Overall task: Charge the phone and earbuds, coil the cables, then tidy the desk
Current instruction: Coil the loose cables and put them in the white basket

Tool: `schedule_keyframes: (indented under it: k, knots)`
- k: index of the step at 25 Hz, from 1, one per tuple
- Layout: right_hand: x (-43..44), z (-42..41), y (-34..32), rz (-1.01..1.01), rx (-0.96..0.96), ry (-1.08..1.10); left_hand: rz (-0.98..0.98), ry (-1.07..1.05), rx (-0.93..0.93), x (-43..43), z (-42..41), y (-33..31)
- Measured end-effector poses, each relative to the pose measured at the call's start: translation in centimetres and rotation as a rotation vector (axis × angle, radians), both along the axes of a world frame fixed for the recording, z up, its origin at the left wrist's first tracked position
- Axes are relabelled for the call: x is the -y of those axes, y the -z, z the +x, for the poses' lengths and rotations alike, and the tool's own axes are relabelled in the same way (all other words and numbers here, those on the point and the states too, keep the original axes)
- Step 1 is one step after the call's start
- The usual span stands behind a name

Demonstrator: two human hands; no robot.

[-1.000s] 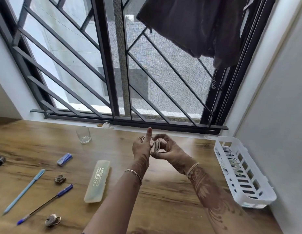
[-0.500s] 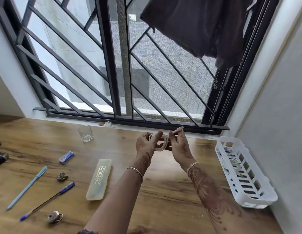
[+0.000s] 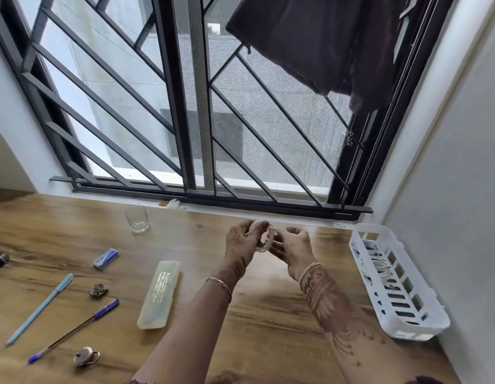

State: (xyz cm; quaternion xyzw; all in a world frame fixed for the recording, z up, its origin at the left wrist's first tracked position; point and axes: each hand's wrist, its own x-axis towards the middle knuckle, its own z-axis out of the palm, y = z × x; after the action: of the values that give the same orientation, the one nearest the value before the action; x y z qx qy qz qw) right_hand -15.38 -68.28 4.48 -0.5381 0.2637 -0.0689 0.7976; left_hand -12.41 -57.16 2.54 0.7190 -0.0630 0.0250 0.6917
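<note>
Both hands are raised above the wooden desk (image 3: 268, 314), close together near the window sill. A small coil of white cable (image 3: 264, 241) sits between them. My left hand (image 3: 240, 241) grips the coil's left side with curled fingers. My right hand (image 3: 292, 246) pinches the coil's right side, and part of the cable is hidden in its fingers. A white slotted basket (image 3: 423, 325) stands at the desk's right edge against the wall, with coiled white cables (image 3: 379, 266) lying in it.
Left of my arms lie a pale oblong case (image 3: 159, 294), a light blue pen (image 3: 40, 309), a dark blue pen (image 3: 74, 329), a small blue box (image 3: 105, 258), two small metal trinkets and a drinking glass (image 3: 137, 218). A dark object pokes in at the far left edge.
My right hand has lowered the cable end it held up half a second ago and come down to the coil. The hands stay in the same place above the desk.
</note>
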Motion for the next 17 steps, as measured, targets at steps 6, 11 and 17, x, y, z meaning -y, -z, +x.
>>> schedule_keyframes:
  k: [6,11,17]
  knots:
    - [-0.8,-0.2,0.5,-0.217,0.042,-0.197,-0.043,-0.096,-0.074,-0.3,0.8,-0.1]
    - [-0.5,-0.4,1.0,-0.266,0.092,-0.212,0.020,-0.119,-0.105,-0.5,1.2,-0.2]
    - [-0.7,-0.3,0.1,-0.198,0.163,-0.116,-0.079,-0.051,-0.227,-0.1,0.5,-0.3]
